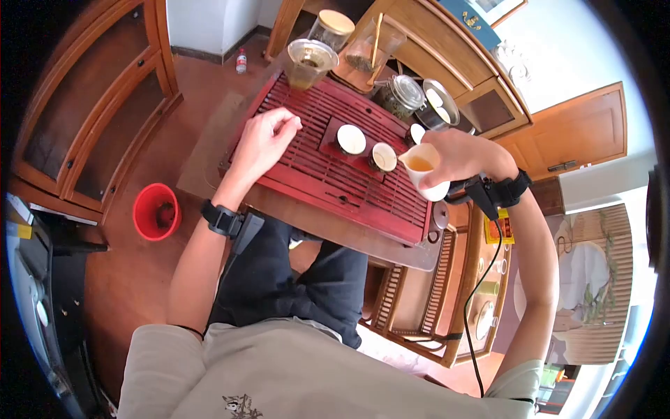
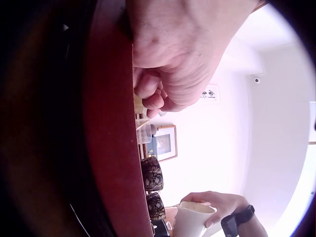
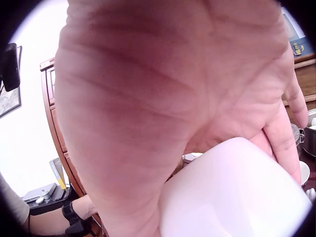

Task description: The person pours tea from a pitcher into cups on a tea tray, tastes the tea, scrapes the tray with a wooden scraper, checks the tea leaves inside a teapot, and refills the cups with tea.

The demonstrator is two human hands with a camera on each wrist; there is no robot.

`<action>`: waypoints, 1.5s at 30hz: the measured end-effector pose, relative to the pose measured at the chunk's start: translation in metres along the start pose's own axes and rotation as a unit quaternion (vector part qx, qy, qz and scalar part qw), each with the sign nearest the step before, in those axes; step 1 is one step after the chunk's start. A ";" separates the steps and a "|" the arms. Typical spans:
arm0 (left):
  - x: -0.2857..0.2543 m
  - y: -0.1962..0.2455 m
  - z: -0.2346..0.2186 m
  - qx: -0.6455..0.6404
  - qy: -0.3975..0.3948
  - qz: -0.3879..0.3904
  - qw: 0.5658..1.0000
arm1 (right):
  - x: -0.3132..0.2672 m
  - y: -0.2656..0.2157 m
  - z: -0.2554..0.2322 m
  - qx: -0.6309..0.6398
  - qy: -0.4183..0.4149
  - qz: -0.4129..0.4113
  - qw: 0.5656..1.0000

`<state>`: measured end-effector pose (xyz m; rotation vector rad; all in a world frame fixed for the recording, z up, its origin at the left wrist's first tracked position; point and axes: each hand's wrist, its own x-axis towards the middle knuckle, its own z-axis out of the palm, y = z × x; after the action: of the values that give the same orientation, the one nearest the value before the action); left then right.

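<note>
My right hand grips a white tea pitcher with amber tea inside. The pitcher tilts left, its spout close to the rim of a small cup. Another cup stands to the left and a third cup farther back, partly behind my right hand. In the left wrist view, the cups have dark patterned outsides. My left hand rests at the near left side of the red slatted tea tray, fingers loosely curled around nothing.
At the tray's far left stands a glass vessel with a strainer. Behind are a lidded jar, a clip-top glass jar and a metal bowl with white pieces. A small brown teapot sits right; a red bin stands on the floor.
</note>
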<state>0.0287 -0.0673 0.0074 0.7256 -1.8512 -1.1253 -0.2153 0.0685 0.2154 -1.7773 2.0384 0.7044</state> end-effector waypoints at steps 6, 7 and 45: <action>-0.003 -0.002 0.000 -0.017 0.006 0.028 0.999 | -0.003 -0.010 -0.016 0.028 -0.029 0.002 0.999; -0.002 0.000 0.000 -0.016 0.001 -0.007 1.000 | -0.004 -0.012 -0.018 0.021 -0.029 0.003 0.999; 0.008 0.025 0.039 -0.247 -0.029 -0.146 0.957 | -0.009 -0.001 -0.022 -0.033 -0.016 0.016 0.999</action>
<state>-0.0104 -0.0468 0.0230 0.6853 -1.4403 -1.7355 -0.2112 0.0635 0.2379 -1.7599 2.0497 0.8130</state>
